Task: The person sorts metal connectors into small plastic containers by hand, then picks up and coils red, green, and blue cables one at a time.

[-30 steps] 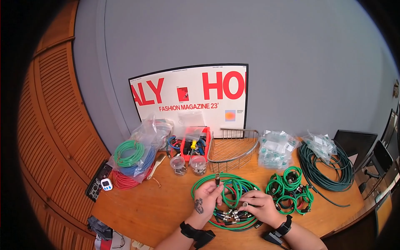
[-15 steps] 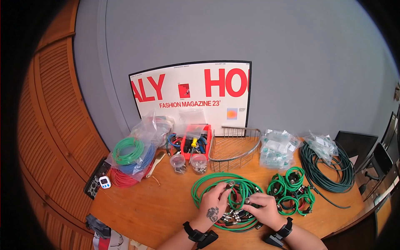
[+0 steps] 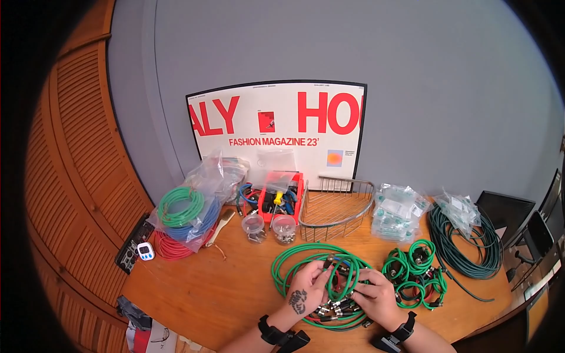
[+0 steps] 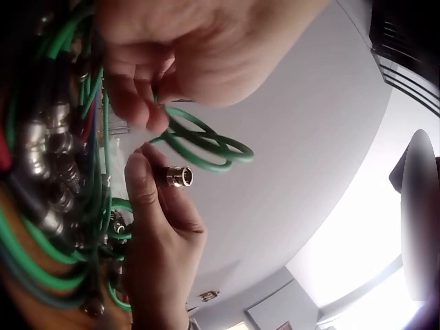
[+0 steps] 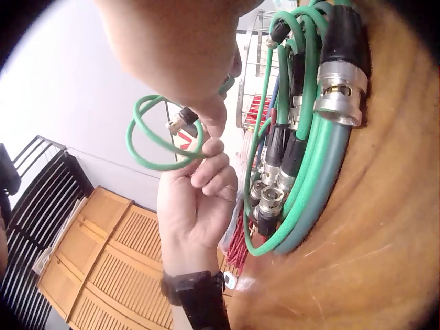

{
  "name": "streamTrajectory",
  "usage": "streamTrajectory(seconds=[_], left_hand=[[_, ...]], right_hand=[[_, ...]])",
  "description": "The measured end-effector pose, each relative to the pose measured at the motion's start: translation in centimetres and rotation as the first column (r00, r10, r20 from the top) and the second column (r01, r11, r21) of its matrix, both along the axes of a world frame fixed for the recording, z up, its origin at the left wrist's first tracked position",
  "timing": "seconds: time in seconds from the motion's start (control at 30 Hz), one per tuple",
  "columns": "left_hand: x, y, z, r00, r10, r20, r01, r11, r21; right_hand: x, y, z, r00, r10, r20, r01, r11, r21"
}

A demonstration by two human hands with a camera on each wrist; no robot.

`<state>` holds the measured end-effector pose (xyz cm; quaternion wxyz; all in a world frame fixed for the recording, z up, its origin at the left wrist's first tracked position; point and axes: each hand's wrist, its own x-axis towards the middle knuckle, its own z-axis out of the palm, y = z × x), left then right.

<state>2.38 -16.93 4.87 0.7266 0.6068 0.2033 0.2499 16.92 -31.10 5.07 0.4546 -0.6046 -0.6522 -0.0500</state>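
Observation:
Both hands hold a small coil of green BNC cable [image 3: 339, 289] over a larger pile of coiled cables [image 3: 283, 254]. My left hand [image 3: 306, 288] grips the coil's loops, which show beyond its fingers in the right wrist view. My right hand [image 3: 376, 297] pinches one end of the cable by its metal BNC connector [image 4: 180, 177], between thumb and fingers. Under the hands, several silver connectors with black boots [image 5: 271, 199] lie bunched among the green loops.
Small tied green cables [image 3: 415, 273] lie to the right, beside a big dark green coil [image 3: 468, 250] and plastic bags [image 3: 400, 212]. A wire basket [image 3: 335, 220], red bin [image 3: 300, 185], clear tubs [image 3: 254, 228], a brush [image 3: 221, 228] and bagged cables [image 3: 182, 206] stand further back and left.
My left hand has moved right and lowered the connector end it held upright, now gripping the coil close to my right hand. The coil is tighter between the hands. The head view has shifted slightly.

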Motion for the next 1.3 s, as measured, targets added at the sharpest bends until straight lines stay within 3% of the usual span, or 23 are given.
streamTrajectory(seconds=[0.07,0.1,0.13,0.17,0.3,0.37,0.4,0.47,0.53,0.57,0.63,0.67,0.73,0.8,0.87,1.07,1.13,1.2,1.3], left_hand=[[0.5,0.4,-0.9,0.984,0.069,0.162,-0.120,0.935,0.334],[0.2,0.3,-0.3,0.984,0.070,0.165,-0.123,0.934,0.335],[-0.3,0.1,0.5,0.994,0.028,0.109,-0.035,0.997,0.070],[-0.7,-0.1,1.4,0.997,-0.029,0.067,0.042,0.978,-0.207],[-0.5,0.1,0.7,0.996,-0.050,0.073,0.067,0.967,-0.247],[0.3,-0.2,-1.0,0.996,0.086,0.039,-0.091,0.984,0.151],[0.3,-0.3,-1.5,0.996,0.083,0.039,-0.088,0.984,0.153],[0.4,-0.5,-2.0,0.984,0.141,-0.107,-0.077,0.884,0.461],[0.2,-0.4,-2.0,0.974,0.134,-0.183,-0.030,0.876,0.482],[0.4,-0.1,-2.6,0.983,0.044,-0.178,0.020,0.939,0.343],[-0.7,-0.3,0.3,0.969,-0.137,-0.206,0.136,0.991,-0.019],[-0.8,-0.2,0.2,0.969,-0.137,-0.208,0.136,0.991,-0.018],[-0.7,-0.1,0.0,0.980,-0.181,0.083,0.195,0.952,-0.236],[-0.5,-0.1,0.1,0.978,-0.181,0.101,0.203,0.940,-0.275],[-0.6,-0.2,0.6,0.929,-0.301,0.216,0.368,0.817,-0.445],[-0.8,0.1,1.0,0.939,-0.298,0.171,0.344,0.799,-0.493],[-0.9,0.2,1.2,0.949,-0.304,0.085,0.312,0.861,-0.401],[-0.9,-0.5,1.6,0.949,-0.313,0.040,0.302,0.859,-0.413],[-1.1,-0.8,1.5,0.876,-0.447,0.179,0.477,0.752,-0.456]], right_hand=[[0.0,0.0,0.1,1.000,-0.004,-0.010,0.004,1.000,0.012],[-0.1,0.0,0.2,0.999,-0.035,-0.002,0.035,0.999,0.023],[-0.2,0.1,0.3,0.998,-0.065,0.006,0.065,0.997,0.034],[-0.3,0.1,0.4,0.996,-0.085,0.008,0.085,0.996,0.034],[-0.2,-0.1,0.7,0.992,-0.114,0.058,0.110,0.992,0.064],[-0.2,-0.1,0.7,0.995,-0.099,0.017,0.097,0.991,0.093],[0.0,-0.1,0.6,0.995,-0.101,0.016,0.099,0.991,0.094],[0.2,-0.2,0.2,1.000,0.007,-0.030,-0.003,0.994,0.112],[-0.2,-0.1,-0.1,0.996,0.041,-0.080,-0.031,0.992,0.120],[-0.2,-0.1,0.0,0.993,0.100,-0.068,-0.092,0.990,0.111],[-0.5,-0.2,0.2,0.976,0.206,-0.073,-0.199,0.976,0.087],[-0.6,-0.2,0.4,0.976,0.205,-0.075,-0.199,0.976,0.088],[-0.7,-0.2,0.7,0.988,0.152,0.034,-0.155,0.983,0.098],[-0.6,-0.4,0.8,0.995,0.089,0.037,-0.093,0.988,0.120],[-0.3,-0.6,1.3,0.991,-0.091,0.095,0.076,0.985,0.154],[1.1,-1.0,2.7,0.924,-0.352,0.148,0.288,0.897,0.334],[1.6,-1.0,3.2,0.911,-0.371,0.179,0.289,0.886,0.362],[2.0,-0.9,3.1,0.903,-0.383,0.196,0.296,0.883,0.364],[2.2,-0.8,2.9,0.905,-0.371,0.208,0.287,0.894,0.344]])
